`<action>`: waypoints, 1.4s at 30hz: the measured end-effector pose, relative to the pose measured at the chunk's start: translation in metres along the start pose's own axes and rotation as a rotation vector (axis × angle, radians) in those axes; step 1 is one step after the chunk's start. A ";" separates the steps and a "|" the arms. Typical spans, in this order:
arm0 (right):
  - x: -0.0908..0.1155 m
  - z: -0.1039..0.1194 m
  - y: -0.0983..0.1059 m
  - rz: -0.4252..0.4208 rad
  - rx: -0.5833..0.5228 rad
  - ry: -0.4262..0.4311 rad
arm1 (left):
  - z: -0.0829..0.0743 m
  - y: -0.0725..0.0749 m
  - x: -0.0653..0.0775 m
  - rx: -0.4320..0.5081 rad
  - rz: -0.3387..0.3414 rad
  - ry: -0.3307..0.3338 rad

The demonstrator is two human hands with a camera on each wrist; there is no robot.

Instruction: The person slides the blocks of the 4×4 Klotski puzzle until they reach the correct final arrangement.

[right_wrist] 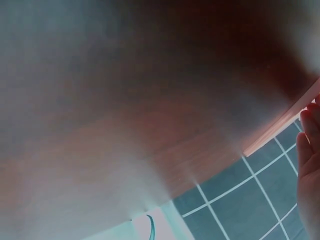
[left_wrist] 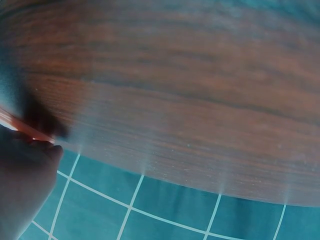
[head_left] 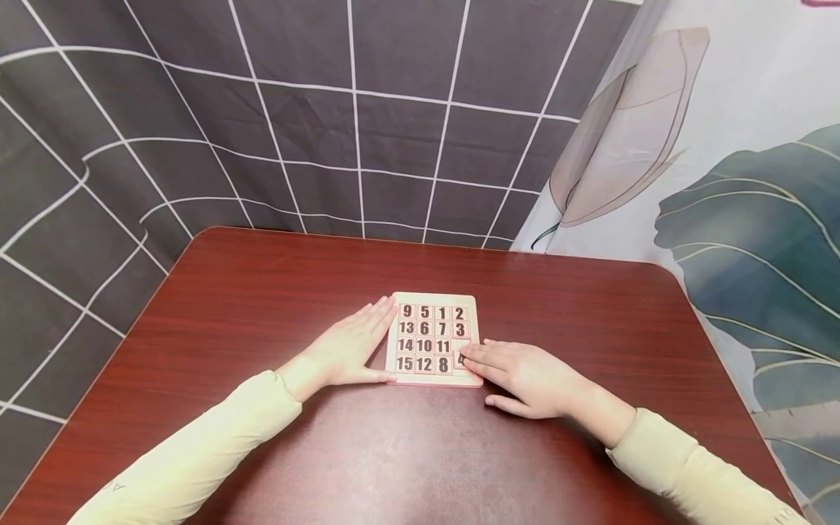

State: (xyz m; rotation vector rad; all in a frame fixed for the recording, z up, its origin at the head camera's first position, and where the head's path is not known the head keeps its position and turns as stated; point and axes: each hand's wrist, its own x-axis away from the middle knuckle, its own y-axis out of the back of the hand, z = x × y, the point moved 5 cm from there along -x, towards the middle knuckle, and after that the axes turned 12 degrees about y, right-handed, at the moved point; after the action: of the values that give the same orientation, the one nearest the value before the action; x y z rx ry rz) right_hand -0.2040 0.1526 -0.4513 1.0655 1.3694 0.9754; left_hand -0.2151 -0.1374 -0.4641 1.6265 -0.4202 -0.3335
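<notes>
Altogether, two hands [head_left: 348, 350] [head_left: 528, 377] touch one board [head_left: 436, 298] of fifteen numbered tiles [head_left: 424, 329]

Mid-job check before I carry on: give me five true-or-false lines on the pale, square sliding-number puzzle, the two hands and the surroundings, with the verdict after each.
1. The flat, pale, square number puzzle lies on the reddish-brown, wood-grain table. True.
2. The person's left hand covers the puzzle's top row. False: the left hand lies against the puzzle's left edge.
3. The person's right hand has its fingertips over part of the small square tile with a dark 4. True.
4. In the head view, the top row reads 9, 5, 2, 1 from left to right. False: the top row reads 9, 5, 1, 2.
5. Dark-grey cloth with white grid lines hangs beyond the table's far edge. True.
</notes>
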 end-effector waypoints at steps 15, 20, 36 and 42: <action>-0.007 -0.030 0.005 0.043 -0.009 -0.109 | -0.001 0.000 0.002 -0.013 -0.023 -0.013; -0.008 -0.038 -0.003 0.104 -0.020 -0.149 | -0.002 -0.002 0.002 -0.013 -0.021 -0.016; -0.006 -0.019 0.004 0.076 0.000 -0.057 | -0.001 0.002 0.003 -0.014 -0.020 -0.010; -0.010 -0.049 0.002 0.080 0.019 -0.143 | -0.001 0.001 0.002 -0.014 -0.039 -0.016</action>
State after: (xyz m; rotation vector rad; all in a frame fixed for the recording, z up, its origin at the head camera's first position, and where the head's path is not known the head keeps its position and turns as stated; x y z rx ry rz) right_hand -0.2525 0.1438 -0.4433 1.1890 1.2302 0.9271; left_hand -0.2132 -0.1369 -0.4632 1.6209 -0.3980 -0.3784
